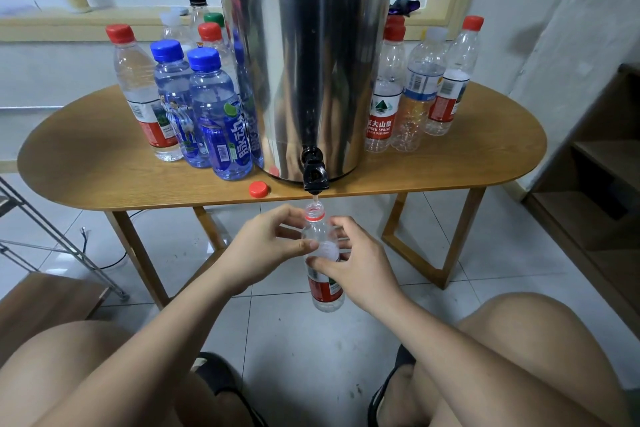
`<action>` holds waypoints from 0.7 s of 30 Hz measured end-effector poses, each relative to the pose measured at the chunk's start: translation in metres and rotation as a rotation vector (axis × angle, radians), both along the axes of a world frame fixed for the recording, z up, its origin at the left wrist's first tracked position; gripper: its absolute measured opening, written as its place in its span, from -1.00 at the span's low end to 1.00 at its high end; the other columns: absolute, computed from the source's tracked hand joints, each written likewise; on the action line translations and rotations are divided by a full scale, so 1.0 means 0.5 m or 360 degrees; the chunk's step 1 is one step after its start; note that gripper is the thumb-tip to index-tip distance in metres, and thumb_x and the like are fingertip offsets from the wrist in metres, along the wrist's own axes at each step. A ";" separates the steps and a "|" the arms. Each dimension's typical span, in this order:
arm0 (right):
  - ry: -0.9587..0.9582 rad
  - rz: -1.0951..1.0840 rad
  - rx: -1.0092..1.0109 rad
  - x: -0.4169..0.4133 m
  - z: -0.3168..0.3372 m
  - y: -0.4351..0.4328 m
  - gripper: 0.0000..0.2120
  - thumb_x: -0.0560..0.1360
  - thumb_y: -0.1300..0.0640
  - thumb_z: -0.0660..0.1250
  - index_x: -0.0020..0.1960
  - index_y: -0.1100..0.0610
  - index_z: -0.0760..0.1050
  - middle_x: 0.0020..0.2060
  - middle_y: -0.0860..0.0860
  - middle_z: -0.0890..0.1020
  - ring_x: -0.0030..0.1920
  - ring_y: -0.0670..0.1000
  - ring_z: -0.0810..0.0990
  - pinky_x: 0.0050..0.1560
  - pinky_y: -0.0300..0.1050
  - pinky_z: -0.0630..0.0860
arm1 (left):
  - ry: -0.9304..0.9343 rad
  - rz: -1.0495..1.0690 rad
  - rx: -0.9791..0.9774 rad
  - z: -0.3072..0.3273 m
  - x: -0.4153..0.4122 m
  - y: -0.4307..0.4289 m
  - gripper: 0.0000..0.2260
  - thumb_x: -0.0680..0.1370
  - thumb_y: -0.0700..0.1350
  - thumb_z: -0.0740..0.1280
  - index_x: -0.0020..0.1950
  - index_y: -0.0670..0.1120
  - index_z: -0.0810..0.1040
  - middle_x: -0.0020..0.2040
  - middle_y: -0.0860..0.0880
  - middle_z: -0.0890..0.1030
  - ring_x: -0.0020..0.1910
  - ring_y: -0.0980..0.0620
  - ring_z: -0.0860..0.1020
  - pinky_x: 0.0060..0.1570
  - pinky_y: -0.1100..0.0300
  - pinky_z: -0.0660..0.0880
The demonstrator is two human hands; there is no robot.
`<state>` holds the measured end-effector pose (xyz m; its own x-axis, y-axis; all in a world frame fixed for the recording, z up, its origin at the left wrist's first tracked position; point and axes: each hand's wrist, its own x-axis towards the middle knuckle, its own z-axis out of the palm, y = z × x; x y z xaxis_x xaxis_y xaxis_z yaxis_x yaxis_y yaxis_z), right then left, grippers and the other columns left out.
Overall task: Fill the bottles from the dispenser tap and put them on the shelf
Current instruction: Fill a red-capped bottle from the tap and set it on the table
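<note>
Head view: by our reading we are mid-fill. The clear plastic bottle with a red neck ring (325,291) hangs uncapped below the table edge. Its mouth sits straight under the black plastic tap (315,174) of the tall stainless-steel dispenser (311,62), at twelve o'clock from the hands. A thin stream seems to run into it, though we cannot tell the level. The left hand (263,246) pinches the bottle's shoulder between thumb and curled fingers. The right hand (363,270) wraps its fingers round the body just below.

We count on the oval wooden table (86,156). At nine o'clock of the dispenser stands the left group of capped bottles (214,107): seven, with two red caps, two blue, one white, one green and one dark. The front ones look full. At three o'clock stands the right group of bottles (384,104): four that look empty, three red-capped and one white-capped. One loose red screw cap (258,189) lies at eight o'clock of the tap. With the bottle in hand, that makes twelve.

The wooden shelf unit (595,156), at three o'clock of the table, shows no bottle, so we judge shelving not yet begun.
</note>
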<state>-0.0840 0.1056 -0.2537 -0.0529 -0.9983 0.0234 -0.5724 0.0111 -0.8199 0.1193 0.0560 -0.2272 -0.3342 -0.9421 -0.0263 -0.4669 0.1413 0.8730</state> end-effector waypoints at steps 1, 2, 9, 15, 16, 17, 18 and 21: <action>-0.0003 0.0002 0.0002 0.000 0.000 0.000 -0.30 0.47 -0.13 0.62 0.51 -0.21 0.36 0.35 -0.17 0.58 0.30 -0.07 0.59 0.29 0.05 0.65 | -0.0001 -0.0005 -0.0001 0.001 0.000 0.001 -0.62 0.51 0.12 0.63 0.29 0.21 0.64 0.20 0.18 0.71 0.17 0.18 0.70 0.18 -0.01 0.70; -0.0007 0.0005 0.0006 0.000 0.000 0.000 -0.30 0.47 -0.13 0.62 0.51 -0.21 0.36 0.36 -0.17 0.58 0.30 -0.07 0.59 0.29 0.05 0.65 | 0.0002 -0.0010 -0.0002 0.001 0.000 0.001 -0.62 0.51 0.11 0.62 0.28 0.21 0.64 0.19 0.19 0.71 0.17 0.18 0.70 0.18 -0.01 0.70; -0.0016 0.0014 0.0025 0.001 0.001 -0.001 -0.30 0.46 -0.13 0.62 0.49 -0.23 0.37 0.36 -0.19 0.58 0.29 -0.07 0.60 0.30 0.07 0.65 | 0.0027 -0.0004 0.0009 -0.003 0.001 -0.001 -0.63 0.50 0.09 0.64 0.26 0.20 0.65 0.19 0.17 0.72 0.15 0.16 0.71 0.17 -0.03 0.70; -0.0017 0.0015 0.0039 0.000 0.001 -0.002 -0.30 0.46 -0.13 0.62 0.49 -0.24 0.36 0.36 -0.19 0.58 0.30 -0.07 0.59 0.31 0.10 0.64 | -0.0027 -0.0015 -0.0022 -0.004 0.001 -0.002 -0.61 0.50 0.14 0.62 0.28 0.24 0.63 0.20 0.20 0.70 0.17 0.18 0.69 0.16 0.03 0.70; -0.0017 0.0015 0.0040 0.000 0.001 -0.001 -0.31 0.47 -0.13 0.62 0.49 -0.24 0.37 0.36 -0.20 0.58 0.30 -0.07 0.59 0.31 0.09 0.64 | -0.0033 -0.0012 -0.0022 -0.004 0.001 -0.003 -0.61 0.50 0.14 0.62 0.29 0.24 0.62 0.21 0.20 0.70 0.17 0.19 0.69 0.16 0.04 0.70; -0.0019 0.0015 0.0039 0.000 0.002 -0.001 -0.31 0.47 -0.12 0.62 0.49 -0.24 0.37 0.36 -0.20 0.58 0.30 -0.07 0.59 0.31 0.08 0.64 | -0.0037 -0.0010 -0.0021 -0.004 0.001 -0.003 -0.61 0.50 0.14 0.62 0.29 0.24 0.62 0.21 0.20 0.70 0.17 0.19 0.69 0.16 0.04 0.70; -0.0020 0.0015 0.0040 0.000 0.002 -0.001 -0.31 0.47 -0.12 0.62 0.49 -0.24 0.37 0.36 -0.20 0.58 0.29 -0.07 0.59 0.31 0.08 0.65 | -0.0037 -0.0008 -0.0020 -0.004 0.001 -0.003 -0.60 0.50 0.14 0.62 0.29 0.24 0.62 0.21 0.20 0.70 0.17 0.20 0.69 0.16 0.05 0.70; -0.0025 0.0016 0.0048 0.000 0.002 -0.003 -0.31 0.47 -0.12 0.62 0.49 -0.24 0.37 0.36 -0.20 0.58 0.29 -0.06 0.60 0.31 0.08 0.65 | -0.0027 -0.0001 -0.0012 -0.004 -0.001 -0.003 -0.60 0.51 0.13 0.62 0.30 0.24 0.62 0.20 0.20 0.70 0.17 0.19 0.69 0.15 0.07 0.70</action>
